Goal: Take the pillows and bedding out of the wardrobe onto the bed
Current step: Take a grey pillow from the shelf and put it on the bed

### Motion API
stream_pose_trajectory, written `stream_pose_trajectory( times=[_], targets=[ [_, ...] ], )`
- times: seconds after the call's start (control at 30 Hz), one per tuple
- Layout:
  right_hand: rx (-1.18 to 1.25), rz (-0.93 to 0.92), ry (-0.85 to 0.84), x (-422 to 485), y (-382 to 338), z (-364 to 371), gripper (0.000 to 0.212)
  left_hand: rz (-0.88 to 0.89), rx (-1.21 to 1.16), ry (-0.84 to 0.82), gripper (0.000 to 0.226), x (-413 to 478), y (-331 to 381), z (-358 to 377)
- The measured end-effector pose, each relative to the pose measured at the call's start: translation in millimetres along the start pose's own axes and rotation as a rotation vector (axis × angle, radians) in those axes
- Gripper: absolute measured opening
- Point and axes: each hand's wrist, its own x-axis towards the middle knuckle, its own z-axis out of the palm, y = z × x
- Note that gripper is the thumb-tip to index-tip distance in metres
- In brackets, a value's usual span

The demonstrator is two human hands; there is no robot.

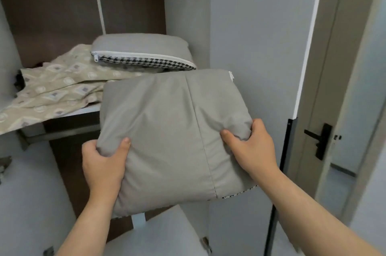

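I hold a grey pillow in front of the open wardrobe, clear of the shelf. My left hand grips its near left corner and my right hand pinches its near right edge. A second grey pillow with a white zipper and a houndstooth underside lies at the back right of the wardrobe shelf. Beside it on the left, a beige patterned sheet is spread in loose folds and hangs over the shelf's front edge. The bed is out of view.
The open wardrobe door stands close on the right. Behind it is a room door with a black handle. A dark back panel closes the wardrobe. A lower white surface lies under the pillow.
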Motion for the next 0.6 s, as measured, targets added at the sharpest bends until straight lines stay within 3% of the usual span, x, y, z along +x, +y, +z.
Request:
stream_pose_trajectory(
  times=[0.3,0.53,0.6],
  targets=[
    [-0.201,0.331,0.144,-175,50,-87,0.042,-0.129,0.026,-0.383,0.045,-131,-37,-22],
    [-0.331,0.556,0.370,-313,76,-217,0.045,-0.100,0.014,-0.763,0.043,-278,8,-12],
    [-0.371,0.634,0.542,-389,77,-301,0.046,-0.064,0.009,-0.963,0.047,-367,49,-12]
  ],
)
